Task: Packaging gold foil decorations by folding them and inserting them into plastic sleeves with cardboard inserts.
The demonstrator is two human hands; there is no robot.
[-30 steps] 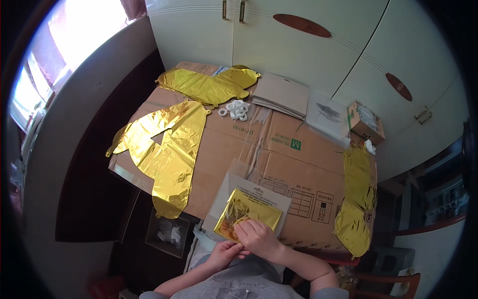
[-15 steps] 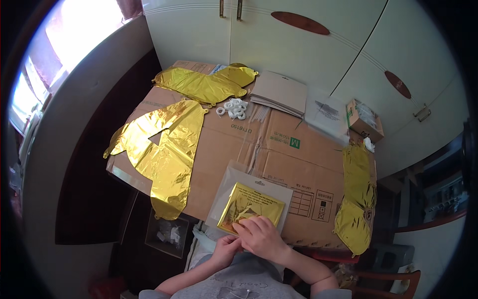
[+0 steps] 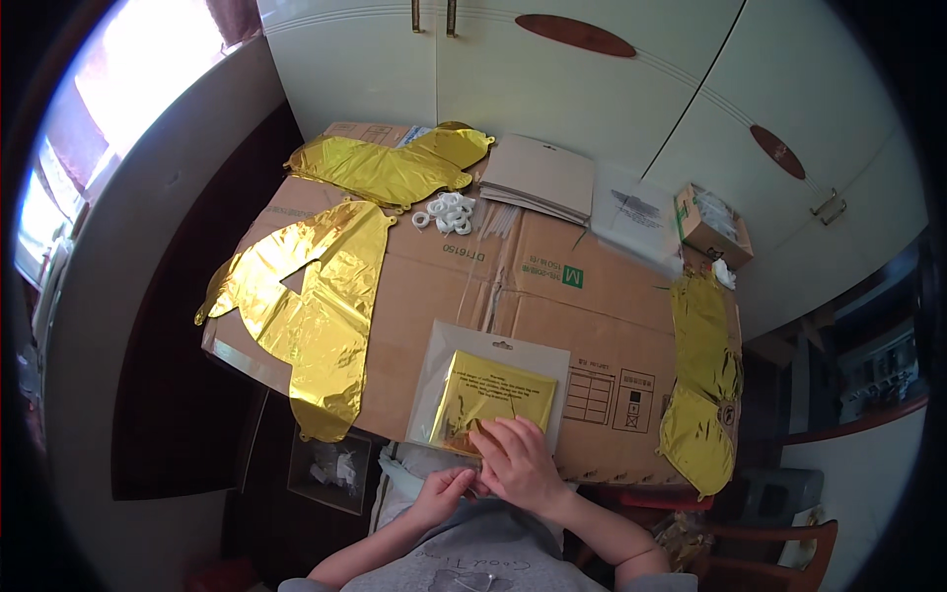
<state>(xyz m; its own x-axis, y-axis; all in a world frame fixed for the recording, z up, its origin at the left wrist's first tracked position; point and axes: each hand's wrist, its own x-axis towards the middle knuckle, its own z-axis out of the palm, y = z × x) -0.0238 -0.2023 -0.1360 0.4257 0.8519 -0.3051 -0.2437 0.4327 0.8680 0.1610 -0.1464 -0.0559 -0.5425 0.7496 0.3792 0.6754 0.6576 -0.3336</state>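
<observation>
Packet (image 3: 493,395) unmoved since earlier; folded gold foil inside. Your right hand (image 3: 520,462) flat, open on its 6 o'clock edge; left hand (image 3: 441,490) pinching that edge.

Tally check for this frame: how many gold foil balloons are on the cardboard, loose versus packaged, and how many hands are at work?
Loose gold foil balloons: 3, the large one at left, the one at the far edge and the one at right
Packaged folded gold balloon: 1
Hands: 2, the right hand on the package, the left hand at its near edge
Total: 6
</observation>
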